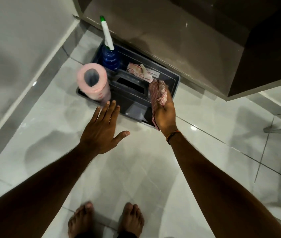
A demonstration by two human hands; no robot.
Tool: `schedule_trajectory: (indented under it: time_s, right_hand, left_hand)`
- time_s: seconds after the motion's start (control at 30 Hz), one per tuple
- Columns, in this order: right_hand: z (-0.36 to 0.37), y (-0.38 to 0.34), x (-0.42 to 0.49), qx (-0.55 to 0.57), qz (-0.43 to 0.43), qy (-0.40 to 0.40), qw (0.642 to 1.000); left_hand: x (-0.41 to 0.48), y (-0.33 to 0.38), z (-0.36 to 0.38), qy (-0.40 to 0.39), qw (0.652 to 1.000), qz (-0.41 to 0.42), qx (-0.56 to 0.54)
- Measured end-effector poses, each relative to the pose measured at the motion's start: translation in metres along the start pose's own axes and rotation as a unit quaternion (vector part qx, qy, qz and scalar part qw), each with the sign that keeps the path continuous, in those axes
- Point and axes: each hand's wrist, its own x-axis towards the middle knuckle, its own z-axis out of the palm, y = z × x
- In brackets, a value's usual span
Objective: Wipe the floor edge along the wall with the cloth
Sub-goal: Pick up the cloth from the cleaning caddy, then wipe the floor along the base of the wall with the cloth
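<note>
My right hand (166,115) grips a red-and-white checked cloth (157,95) above the right end of a dark grey caddy (175,83) that stands on the tiled floor. My left hand (103,129) hovers flat with fingers spread, just in front of the caddy's left end, holding nothing. The grey skirting (24,98) runs along the wall on the left, where floor and wall meet.
In the caddy stand a pink paper roll (93,81), a blue spray bottle (109,57) with a white nozzle, and a second folded cloth (139,72). A brown cabinet (170,40) overhangs behind it. My bare feet (105,220) are below; a metal leg (280,130) shows at right.
</note>
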Motion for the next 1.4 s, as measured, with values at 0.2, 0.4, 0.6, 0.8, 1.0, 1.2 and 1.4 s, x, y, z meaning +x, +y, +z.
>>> schedule_trajectory:
  time_s: [0.2, 0.4, 0.6, 0.8, 1.0, 1.2, 1.4]
  right_hand:
    - [0.040, 0.018, -0.061, -0.301, -0.049, -0.011, 0.952]
    - [0.091, 0.057, -0.103, -0.343, -0.087, -0.105, 0.929]
    - [0.144, 0.120, -0.093, -0.384, -0.156, -0.202, 0.888]
    - [0.191, 0.175, -0.046, -0.431, -0.187, -0.276, 0.839]
    - [0.241, 0.234, 0.032, -0.541, -0.278, -0.287, 0.740]
    - [0.291, 0.260, 0.077, -0.665, -0.210, -0.216, 0.683]
    - [0.305, 0.290, 0.068, -0.703, -0.186, -0.199, 0.657]
  left_hand:
    - [-0.077, -0.033, -0.007, 0.033, 0.999, -0.043, 0.008]
    - [-0.155, -0.073, 0.006, 0.044, 0.995, -0.089, -0.013]
    - [-0.204, -0.119, 0.049, 0.023, 0.985, -0.168, -0.029]
    - [-0.220, -0.145, 0.120, 0.011, 0.973, -0.213, -0.086]
    - [-0.218, -0.178, 0.171, 0.017, 0.965, -0.240, -0.101]
    - [-0.221, -0.194, 0.185, 0.033, 0.970, -0.223, -0.092]
    - [-0.227, -0.203, 0.192, 0.028, 0.978, -0.191, -0.085]
